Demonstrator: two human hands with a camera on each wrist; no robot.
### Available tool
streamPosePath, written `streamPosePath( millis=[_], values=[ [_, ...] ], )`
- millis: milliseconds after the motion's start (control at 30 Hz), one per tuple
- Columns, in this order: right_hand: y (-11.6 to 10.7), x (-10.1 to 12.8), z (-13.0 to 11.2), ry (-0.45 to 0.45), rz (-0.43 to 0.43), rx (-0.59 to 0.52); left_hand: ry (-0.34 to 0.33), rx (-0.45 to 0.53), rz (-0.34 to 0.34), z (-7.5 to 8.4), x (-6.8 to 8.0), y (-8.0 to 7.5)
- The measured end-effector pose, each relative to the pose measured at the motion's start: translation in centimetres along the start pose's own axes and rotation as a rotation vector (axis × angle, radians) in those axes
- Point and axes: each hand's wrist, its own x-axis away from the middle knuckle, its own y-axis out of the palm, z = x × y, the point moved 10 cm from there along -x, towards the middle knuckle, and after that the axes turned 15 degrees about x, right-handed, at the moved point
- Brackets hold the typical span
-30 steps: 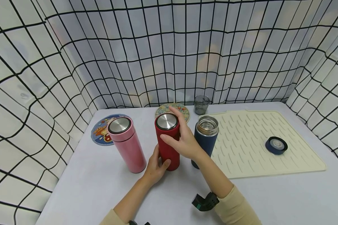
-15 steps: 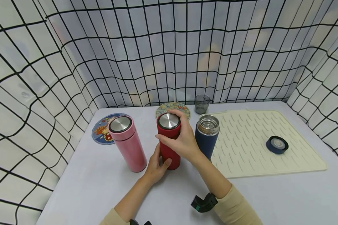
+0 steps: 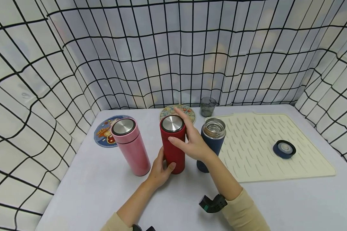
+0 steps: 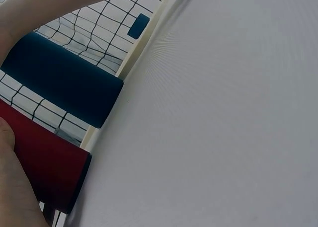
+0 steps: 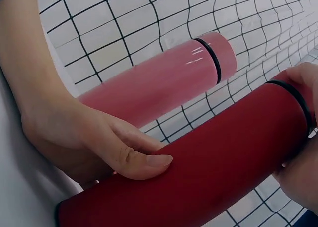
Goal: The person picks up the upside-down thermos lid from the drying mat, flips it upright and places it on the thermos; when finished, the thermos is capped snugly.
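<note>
A red flask (image 3: 173,147) with a steel-topped lid (image 3: 172,124) stands upright on the white table (image 3: 110,192). My left hand (image 3: 160,170) grips its lower body, thumb across the front (image 5: 144,162). My right hand (image 3: 191,141) is curled round the lid and upper part, the forefinger stretched along the far side. A pink flask (image 3: 130,147) with its lid on stands to the left (image 5: 164,73). Just right of the red one stands a navy flask (image 3: 211,141) with no lid (image 4: 59,78). Its navy lid (image 3: 284,149) lies on the cream mat (image 3: 263,166).
Two printed round coasters (image 3: 105,131) (image 3: 177,112) lie near the back of the table, and a small grey glass (image 3: 207,106) stands behind the navy flask. A grid-patterned curtain (image 3: 173,54) encloses the table on three sides.
My right hand has shifted its hold on the red flask's lid: the fingers were wrapped over it half a second ago, and the forefinger now points out along the far side. The left hand stays.
</note>
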Motion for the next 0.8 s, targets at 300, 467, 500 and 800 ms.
streamPosePath(
  millis=[300, 467, 500, 800],
  values=[
    [-1.0, 0.1, -2.5, 0.06, 0.138, 0.024, 0.02, -0.024, -0.005, 0.1, 0.0, -0.1],
    [-1.2, 0.3, -2.3, 0.127, 0.225, 0.031, 0.02, -0.029, -0.011, 0.1, 0.0, -0.2],
    [-1.2, 0.4, -2.3, 0.132, 0.239, 0.04, 0.018, -0.028, -0.012, 0.1, 0.0, -0.2],
    [-0.1, 0.2, 0.2, 0.053, 0.118, -0.11, 0.0, -0.001, -0.018, -0.1, 0.0, -0.1]
  ],
)
